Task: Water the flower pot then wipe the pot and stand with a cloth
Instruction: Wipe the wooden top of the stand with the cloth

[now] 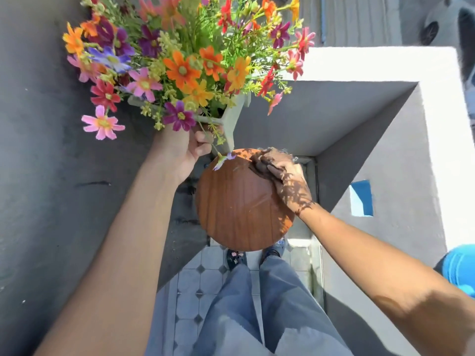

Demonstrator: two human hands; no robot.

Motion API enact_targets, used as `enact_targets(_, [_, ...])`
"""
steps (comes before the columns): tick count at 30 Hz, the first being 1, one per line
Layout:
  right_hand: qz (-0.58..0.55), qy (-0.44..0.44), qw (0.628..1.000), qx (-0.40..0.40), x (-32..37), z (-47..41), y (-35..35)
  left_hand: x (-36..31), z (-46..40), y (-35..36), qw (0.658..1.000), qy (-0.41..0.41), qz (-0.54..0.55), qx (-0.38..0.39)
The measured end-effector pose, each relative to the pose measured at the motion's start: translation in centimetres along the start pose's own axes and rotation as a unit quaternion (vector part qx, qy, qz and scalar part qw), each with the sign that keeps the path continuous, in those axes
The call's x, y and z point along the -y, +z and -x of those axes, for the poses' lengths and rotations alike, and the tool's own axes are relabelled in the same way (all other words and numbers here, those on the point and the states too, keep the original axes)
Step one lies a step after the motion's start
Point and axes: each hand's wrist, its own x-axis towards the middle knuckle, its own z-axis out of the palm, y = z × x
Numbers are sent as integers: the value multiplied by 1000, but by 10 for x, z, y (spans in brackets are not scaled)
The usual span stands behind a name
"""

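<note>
My left hand (183, 147) grips the grey-green flower pot (232, 122) from below and holds it lifted above and to the left of the stand. Many orange, pink, purple and red flowers (180, 65) fill the pot and hide most of it. The stand is a round brown wooden top (236, 204) just below. My right hand (285, 178) presses a dark cloth (261, 161) flat on the stand's far right edge, under the flowers' shadow. A small fallen blossom (223, 159) lies at the stand's far rim.
A dark grey wall (51, 176) runs along the left. A white and grey parapet corner (372, 129) encloses the far right side. Tiled floor (195, 276), my legs and shoes lie below the stand. A blue object (460, 268) sits at the right edge.
</note>
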Motion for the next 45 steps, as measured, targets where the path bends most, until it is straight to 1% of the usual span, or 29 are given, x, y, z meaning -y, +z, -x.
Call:
enact_targets(1, [-71,27,997,-34,-10,-3,9,-1,0,2,1000,-2,5,-1])
enact_targets(2, [-106,32,992,-56,-11,-3,13,-3,0,4,1000,-5,11,-3])
enact_targets(3, [-82,12,996,-46,-13,-3,20,-4,1,5,1000,-7,15,-4])
enact_targets(4, [-74,27,997,8,-16,1,34,-5,1,6,1000,-8,18,-3])
enact_targets(5, [-86,52,994,33,-9,6,40,-7,2,7,1000,-8,17,-3])
enact_targets(6, [-104,70,992,18,0,10,43,-8,2,8,1000,-8,15,-6])
enact_targets(7, [-109,51,993,-20,13,15,42,-9,2,9,1000,-8,14,-11])
enact_targets(8, [-112,20,993,-38,30,21,36,-11,2,10,1000,-8,14,-14])
enact_targets(10, [-96,-61,993,-21,61,34,36,-13,1,11,1000,-9,20,-22])
enact_targets(12, [-95,-117,988,26,83,50,52,-15,0,13,999,-11,27,-30])
enact_targets(15, [-80,-209,973,58,115,61,76,-19,-2,16,999,-13,31,-36])
enact_targets(17, [-47,-264,960,80,130,55,82,-22,-4,18,999,-13,28,-31])
enact_targets(19, [-19,-294,951,97,131,43,82,-22,-6,18,999,-12,19,-25])
enact_targets(21, [0,-312,946,88,124,24,75,-22,-7,18,1000,-10,13,-19])
enact_targets(23, [-4,-285,957,64,112,1,63,-22,-9,18,1000,-10,12,-13])
enact_targets(27, [-45,-127,991,-15,69,-40,35,-20,-10,20,1000,-15,12,-14])
enact_targets(29, [-59,-68,995,-51,45,-49,26,-19,-10,20,1000,-17,14,-16])
enact_targets(31, [-91,-26,993,-64,30,-52,20,-17,-9,21,1000,-18,13,-17])
enact_targets(35, [-120,24,990,-76,31,-56,21,-16,-7,22,1000,-18,-1,-13])
enact_targets(37, [-112,24,990,-82,43,-55,28,-16,-6,22,1000,-17,-4,-11])
enact_targets(40, [-107,-45,990,-74,76,-38,50,-14,-4,22,1000,-17,3,-15])
enact_targets(45, [-119,-117,986,-15,140,16,85,-8,2,20,1000,-19,5,-11])
